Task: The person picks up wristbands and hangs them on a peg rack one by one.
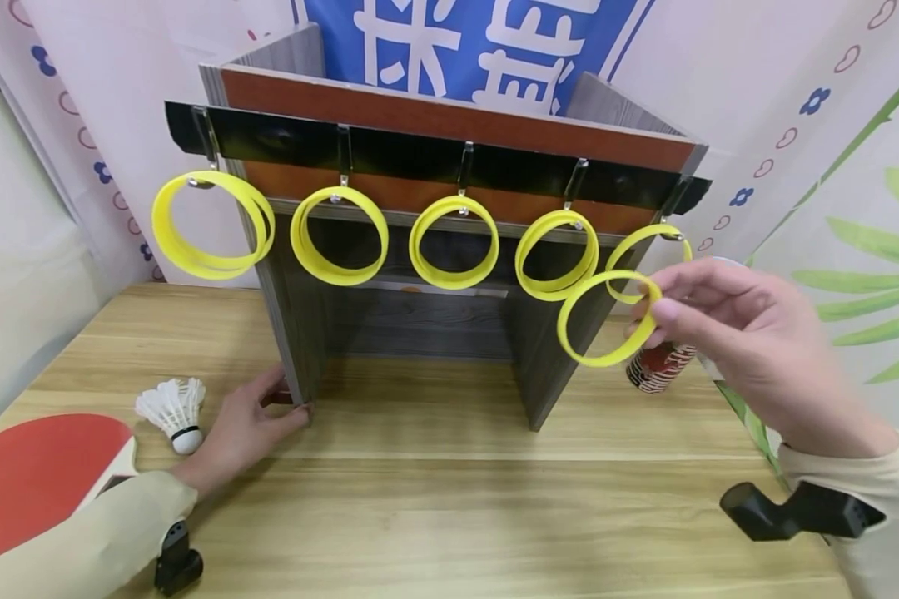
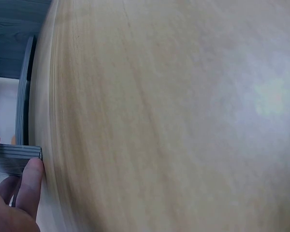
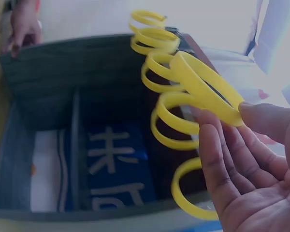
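Observation:
My right hand pinches a yellow ring between thumb and fingers; the same hand and ring show close up in the right wrist view. The held ring overlaps a hanging ring at the right end; whether they touch I cannot tell. Other yellow rings hang on metal hooks along a black strip fixed across a grey wooden stand. Low on the left, my left hand grips the front edge of the stand's side panel, its fingertip on that edge.
On the wooden table, a shuttlecock lies left of my left hand, with a red table tennis bat nearer me. A red patterned can stands behind my right hand. A blue banner with white characters is behind the stand.

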{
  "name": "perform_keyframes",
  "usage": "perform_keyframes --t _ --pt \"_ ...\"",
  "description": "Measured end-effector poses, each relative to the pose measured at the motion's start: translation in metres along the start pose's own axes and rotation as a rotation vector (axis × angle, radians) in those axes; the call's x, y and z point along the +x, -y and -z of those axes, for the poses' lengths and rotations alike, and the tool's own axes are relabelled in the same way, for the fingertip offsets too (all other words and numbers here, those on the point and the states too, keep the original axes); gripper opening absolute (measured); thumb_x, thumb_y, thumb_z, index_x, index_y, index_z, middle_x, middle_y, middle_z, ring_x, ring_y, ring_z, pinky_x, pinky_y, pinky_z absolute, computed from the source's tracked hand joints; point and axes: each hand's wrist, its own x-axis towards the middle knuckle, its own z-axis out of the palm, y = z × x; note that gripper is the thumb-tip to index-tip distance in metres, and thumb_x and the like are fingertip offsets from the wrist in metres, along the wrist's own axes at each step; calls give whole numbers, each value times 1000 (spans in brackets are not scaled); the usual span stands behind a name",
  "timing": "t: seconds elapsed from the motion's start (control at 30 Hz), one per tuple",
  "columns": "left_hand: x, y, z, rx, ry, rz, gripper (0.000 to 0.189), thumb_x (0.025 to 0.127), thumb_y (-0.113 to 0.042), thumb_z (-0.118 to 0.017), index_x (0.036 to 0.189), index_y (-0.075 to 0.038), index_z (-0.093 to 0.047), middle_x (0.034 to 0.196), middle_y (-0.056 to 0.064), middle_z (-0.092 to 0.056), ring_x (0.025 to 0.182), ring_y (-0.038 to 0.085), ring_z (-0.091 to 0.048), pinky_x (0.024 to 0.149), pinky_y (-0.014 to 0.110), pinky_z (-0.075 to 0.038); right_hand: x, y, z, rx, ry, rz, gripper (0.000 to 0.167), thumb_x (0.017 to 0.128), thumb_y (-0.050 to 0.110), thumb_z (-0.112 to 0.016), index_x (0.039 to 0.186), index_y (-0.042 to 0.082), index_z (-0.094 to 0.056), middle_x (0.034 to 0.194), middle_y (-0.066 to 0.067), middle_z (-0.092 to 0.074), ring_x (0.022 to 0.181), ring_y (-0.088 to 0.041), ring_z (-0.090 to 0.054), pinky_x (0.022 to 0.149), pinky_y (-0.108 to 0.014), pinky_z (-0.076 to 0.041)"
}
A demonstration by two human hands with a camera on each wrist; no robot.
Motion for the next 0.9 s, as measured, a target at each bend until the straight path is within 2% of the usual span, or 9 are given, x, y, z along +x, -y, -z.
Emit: perform_keyframes --t 0.17,0.27,0.47,0.7,0.9 --pt "0 0 0 2 -5 -9 66 97 -14 -74 156 -5 -46 128 22 -72 115 39 -70 82 21 -55 6 -2 21 216 -26 101 27 100 -21 -47 122 -17 -61 113 -17 -78 93 -20 -77 81 -27 -63" --pt "0 0 0 4 -5 -11 65 97 -13 -73 155 -5 -47 127 22 -72 115 39 -70 82 22 -55 11 -1 31 279 -59 136 28 99 -23 -44 121 -18 -61 110 -19 -77 88 -24 -77 77 -28 -63" --pt "1 0 0 8 -10 -23 63 96 -12 -73 154 -4 -48 127 22 -72 114 38 -70 84 24 -55 17 -2 42 221 -141 130 24 99 -19 -51 121 -17 -61 108 -17 -78 83 -24 -76 71 -26 -62" --pt "1 -1 1 0 0 -22 66 97 -14 -74 156 -5 -46 130 23 -71 115 38 -69 85 23 -55 22 -10 46 201 -116 93 23 100 -17 -53 120 -14 -63 109 -14 -78 90 -21 -76 79 -28 -63" --pt "0 0 2 9 8 -2 65 97 -14 -73 156 -5 -46 131 22 -70 116 37 -69 85 21 -55 21 -17 43 170 -99 60 22 100 -16 -54 117 -10 -66 108 -13 -79 88 -19 -77 80 -27 -63"
